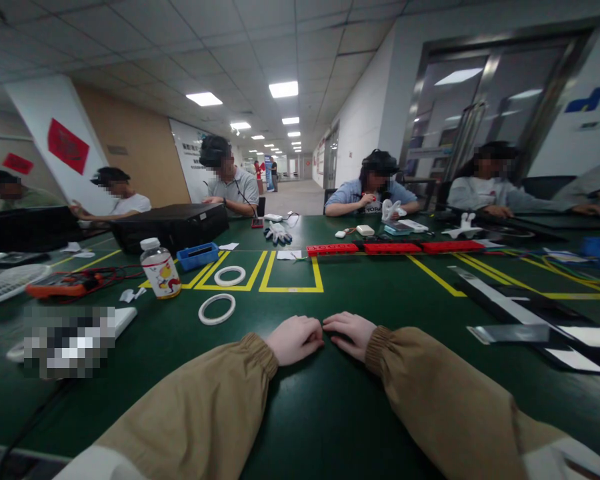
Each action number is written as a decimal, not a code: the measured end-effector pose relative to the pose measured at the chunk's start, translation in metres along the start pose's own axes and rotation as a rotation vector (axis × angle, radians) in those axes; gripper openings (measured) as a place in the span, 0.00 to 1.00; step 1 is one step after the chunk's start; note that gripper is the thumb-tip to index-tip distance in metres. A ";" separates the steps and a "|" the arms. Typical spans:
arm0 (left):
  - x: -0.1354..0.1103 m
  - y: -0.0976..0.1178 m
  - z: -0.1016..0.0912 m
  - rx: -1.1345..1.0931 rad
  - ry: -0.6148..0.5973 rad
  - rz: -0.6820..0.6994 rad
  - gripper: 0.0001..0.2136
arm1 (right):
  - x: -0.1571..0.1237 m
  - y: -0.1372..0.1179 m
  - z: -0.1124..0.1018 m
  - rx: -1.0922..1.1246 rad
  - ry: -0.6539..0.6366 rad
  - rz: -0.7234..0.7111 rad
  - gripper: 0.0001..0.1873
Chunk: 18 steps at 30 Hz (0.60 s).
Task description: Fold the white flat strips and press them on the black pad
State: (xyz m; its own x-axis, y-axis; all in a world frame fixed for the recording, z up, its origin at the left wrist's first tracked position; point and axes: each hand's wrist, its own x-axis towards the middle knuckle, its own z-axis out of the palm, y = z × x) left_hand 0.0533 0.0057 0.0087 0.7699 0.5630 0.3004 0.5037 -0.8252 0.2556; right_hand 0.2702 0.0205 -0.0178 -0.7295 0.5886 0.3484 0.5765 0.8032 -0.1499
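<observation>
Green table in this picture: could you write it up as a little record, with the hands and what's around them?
Surface: green table with yellow outlines
Hands: left hand and right hand palms down, close together; touching or not is unclear
Held: nothing visible
Nearest left hand: white ring
Ahead, left: upright bottle, blue box, orange device
Ahead, right: red strips
Across: several people
</observation>
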 end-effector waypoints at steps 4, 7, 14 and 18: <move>0.000 0.000 0.000 0.030 0.000 0.003 0.02 | 0.000 0.000 -0.001 0.001 -0.002 0.006 0.15; -0.001 0.000 0.000 0.033 -0.001 0.014 0.01 | -0.001 0.000 -0.001 0.008 0.007 -0.014 0.15; -0.001 0.000 -0.002 0.011 -0.006 0.011 0.02 | -0.001 0.001 -0.002 0.019 0.012 -0.015 0.15; -0.001 0.002 -0.005 0.014 0.032 0.023 0.02 | -0.004 0.009 -0.006 -0.001 0.004 0.030 0.15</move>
State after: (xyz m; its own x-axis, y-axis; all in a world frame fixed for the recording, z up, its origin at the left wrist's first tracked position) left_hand 0.0514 0.0034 0.0135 0.7688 0.5447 0.3350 0.4917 -0.8385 0.2350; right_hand 0.2808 0.0248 -0.0156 -0.7103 0.6122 0.3473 0.5987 0.7850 -0.1592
